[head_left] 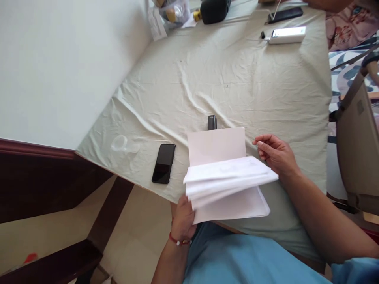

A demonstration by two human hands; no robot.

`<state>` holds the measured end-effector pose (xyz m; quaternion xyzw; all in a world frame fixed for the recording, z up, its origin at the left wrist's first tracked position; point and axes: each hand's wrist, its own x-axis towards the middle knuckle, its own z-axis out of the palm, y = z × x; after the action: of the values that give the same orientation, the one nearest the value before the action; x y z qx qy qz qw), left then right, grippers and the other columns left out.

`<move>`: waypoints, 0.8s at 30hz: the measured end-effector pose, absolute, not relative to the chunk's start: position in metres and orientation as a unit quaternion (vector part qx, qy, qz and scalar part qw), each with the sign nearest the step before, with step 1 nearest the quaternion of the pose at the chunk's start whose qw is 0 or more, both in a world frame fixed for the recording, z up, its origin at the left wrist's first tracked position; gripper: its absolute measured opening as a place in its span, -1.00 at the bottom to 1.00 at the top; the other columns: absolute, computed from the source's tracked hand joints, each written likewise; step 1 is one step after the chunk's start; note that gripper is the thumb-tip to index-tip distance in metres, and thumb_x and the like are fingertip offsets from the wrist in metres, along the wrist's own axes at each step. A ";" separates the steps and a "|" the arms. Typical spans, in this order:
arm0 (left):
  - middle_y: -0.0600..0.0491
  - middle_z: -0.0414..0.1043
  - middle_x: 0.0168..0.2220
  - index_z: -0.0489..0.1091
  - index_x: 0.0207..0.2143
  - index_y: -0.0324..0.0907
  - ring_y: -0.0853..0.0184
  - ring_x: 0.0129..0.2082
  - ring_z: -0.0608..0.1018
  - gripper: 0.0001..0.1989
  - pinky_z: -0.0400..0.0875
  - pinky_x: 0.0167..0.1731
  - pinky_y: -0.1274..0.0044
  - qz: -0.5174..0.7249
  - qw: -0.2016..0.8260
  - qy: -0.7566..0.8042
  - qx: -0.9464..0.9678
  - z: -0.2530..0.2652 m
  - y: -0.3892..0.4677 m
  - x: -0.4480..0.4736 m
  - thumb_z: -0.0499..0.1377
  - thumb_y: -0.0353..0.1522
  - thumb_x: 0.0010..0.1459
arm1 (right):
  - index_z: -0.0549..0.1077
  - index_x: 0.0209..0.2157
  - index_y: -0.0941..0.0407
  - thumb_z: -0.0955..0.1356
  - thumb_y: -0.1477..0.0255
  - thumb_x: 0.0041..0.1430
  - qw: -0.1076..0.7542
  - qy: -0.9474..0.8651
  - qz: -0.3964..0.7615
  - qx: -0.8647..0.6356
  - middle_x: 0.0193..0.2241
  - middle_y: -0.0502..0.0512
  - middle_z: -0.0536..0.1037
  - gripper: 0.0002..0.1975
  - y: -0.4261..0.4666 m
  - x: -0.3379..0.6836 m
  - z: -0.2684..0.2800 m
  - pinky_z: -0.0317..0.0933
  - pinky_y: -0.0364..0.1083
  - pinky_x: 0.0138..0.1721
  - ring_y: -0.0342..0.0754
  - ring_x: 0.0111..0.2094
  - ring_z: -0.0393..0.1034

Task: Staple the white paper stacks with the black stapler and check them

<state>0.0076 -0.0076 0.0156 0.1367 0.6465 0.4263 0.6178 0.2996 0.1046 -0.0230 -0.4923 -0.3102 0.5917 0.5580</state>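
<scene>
A sheaf of white paper sheets (219, 179), folded into leaves like a booklet, fans partly open over the table's near edge. My left hand (184, 216), with a red beaded bracelet at the wrist, grips its lower left corner; some fingers are hidden beneath. To the right of the sheets, my right hand (274, 153) is apart from them, thumb and index finger pinched together and the other fingers curled. Whether anything small sits in that pinch I cannot make out. Just beyond the paper's top edge a black stapler (212, 122) shows, its near part covered.
A black phone (164, 163) lies left of the paper, near a clear round plastic piece (119, 143). Farther back are a white power bank (287, 35), a dark phone (286, 14) with a cable, and a plastic tub (177, 14). Another person's arm (328, 4) shows top right, above a chair (358, 142).
</scene>
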 end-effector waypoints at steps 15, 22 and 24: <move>-0.07 0.65 0.00 0.55 0.06 -0.17 0.11 0.10 0.60 -0.50 0.48 0.11 0.42 0.467 0.549 0.644 0.256 0.002 -0.033 0.016 0.32 -0.05 0.20 | 0.52 0.04 0.05 0.54 0.01 0.03 0.464 -0.277 0.747 -0.387 -0.05 0.19 0.68 -0.39 0.098 0.299 -0.016 0.47 0.18 0.09 0.18 0.02 0.59; -0.16 0.63 0.03 0.58 -0.04 -0.23 0.06 0.08 0.59 -0.52 0.47 0.11 0.35 0.327 0.622 0.605 0.373 0.003 -0.024 0.023 0.30 -0.03 0.22 | 0.63 -0.23 0.13 0.64 0.32 -0.10 0.373 -0.184 0.794 -0.443 -0.29 0.16 0.73 -0.63 0.087 0.291 -0.011 0.56 0.03 -0.22 0.07 -0.34 0.65; -0.16 0.59 0.08 0.55 -0.01 -0.21 0.08 0.11 0.57 -0.51 0.46 0.12 0.36 0.351 0.612 0.598 0.381 0.011 -0.011 0.023 0.31 -0.02 0.21 | 0.63 -0.25 0.14 0.64 0.35 -0.09 0.371 -0.182 0.792 -0.449 -0.29 0.16 0.73 -0.66 0.086 0.289 -0.009 0.55 0.00 -0.26 0.05 -0.36 0.64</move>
<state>0.0226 -0.0115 0.0109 0.3811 0.5975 0.3514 0.6118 0.2894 0.0863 -0.0093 -0.4493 -0.1823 0.7919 0.3711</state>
